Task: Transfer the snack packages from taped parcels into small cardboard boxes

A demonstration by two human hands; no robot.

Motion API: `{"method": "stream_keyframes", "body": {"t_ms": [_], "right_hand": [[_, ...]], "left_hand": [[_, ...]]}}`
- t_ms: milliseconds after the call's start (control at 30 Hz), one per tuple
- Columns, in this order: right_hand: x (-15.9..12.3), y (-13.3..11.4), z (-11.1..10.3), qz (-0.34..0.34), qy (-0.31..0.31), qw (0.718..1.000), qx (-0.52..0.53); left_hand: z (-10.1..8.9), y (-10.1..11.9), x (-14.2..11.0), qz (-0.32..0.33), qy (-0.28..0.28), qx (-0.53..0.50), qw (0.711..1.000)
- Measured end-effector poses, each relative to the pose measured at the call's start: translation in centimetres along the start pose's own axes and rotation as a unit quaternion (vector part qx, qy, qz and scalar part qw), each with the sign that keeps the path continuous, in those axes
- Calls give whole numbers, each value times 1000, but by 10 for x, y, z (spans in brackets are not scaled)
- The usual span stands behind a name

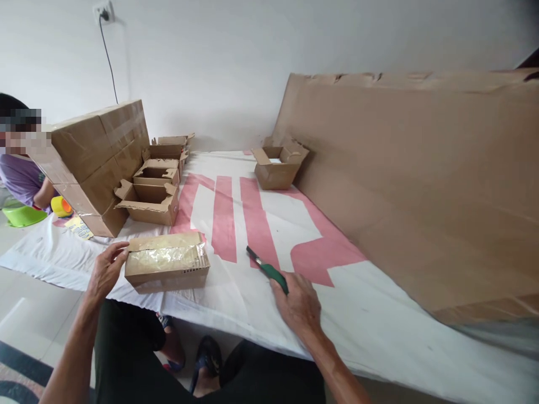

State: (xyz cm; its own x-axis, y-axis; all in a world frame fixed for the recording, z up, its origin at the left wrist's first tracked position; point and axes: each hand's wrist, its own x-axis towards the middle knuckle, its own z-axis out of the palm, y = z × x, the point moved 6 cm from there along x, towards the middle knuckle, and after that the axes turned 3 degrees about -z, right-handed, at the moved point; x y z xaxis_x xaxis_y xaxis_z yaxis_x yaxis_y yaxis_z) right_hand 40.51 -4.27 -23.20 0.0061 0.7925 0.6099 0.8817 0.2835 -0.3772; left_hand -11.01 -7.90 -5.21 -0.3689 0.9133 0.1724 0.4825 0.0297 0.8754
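A closed cardboard box (168,280) with shiny clear tape over its top lies near the table's front edge. My left hand (110,268) grips its left end, fingers at the upper corner. To the right, my right hand (298,303) is closed around the green handle of a box cutter (273,276). Its dark blade end points up and left, above the pink-and-white cloth (248,224). The cutter is apart from the box.
Open cardboard boxes (154,205) stand in a row at left, beside a stack of taped boxes (99,163). Another open box (280,168) sits at the back. A large cardboard sheet (412,185) leans at right. A person in purple (19,177) is at far left.
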Motion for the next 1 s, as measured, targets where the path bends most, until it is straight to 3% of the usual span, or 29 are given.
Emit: {"method": "stream_keyframes", "body": {"t_ms": [100, 233, 533, 700, 833, 1000], "right_hand": [[0, 1, 0, -1, 1, 1000, 8], [-1, 1, -1, -2, 1, 1000, 13], [1, -4, -3, -18, -1, 1000, 12], [6, -12, -7, -8, -13, 1000, -1], [11, -14, -9, 8, -28, 1000, -9], [15, -13, -10, 20, -53, 998, -5]], "left_hand": [[5, -7, -8, -52, 4, -86, 995], [8, -6, -13, -74, 4, -145, 987], [19, 6, -6, -62, -92, -199, 974], [27, 7, 3, -99, -138, -203, 964], [16, -9, 13, -111, -104, -223, 963], [-9, -45, 24, -129, -27, -276, 952]]}}
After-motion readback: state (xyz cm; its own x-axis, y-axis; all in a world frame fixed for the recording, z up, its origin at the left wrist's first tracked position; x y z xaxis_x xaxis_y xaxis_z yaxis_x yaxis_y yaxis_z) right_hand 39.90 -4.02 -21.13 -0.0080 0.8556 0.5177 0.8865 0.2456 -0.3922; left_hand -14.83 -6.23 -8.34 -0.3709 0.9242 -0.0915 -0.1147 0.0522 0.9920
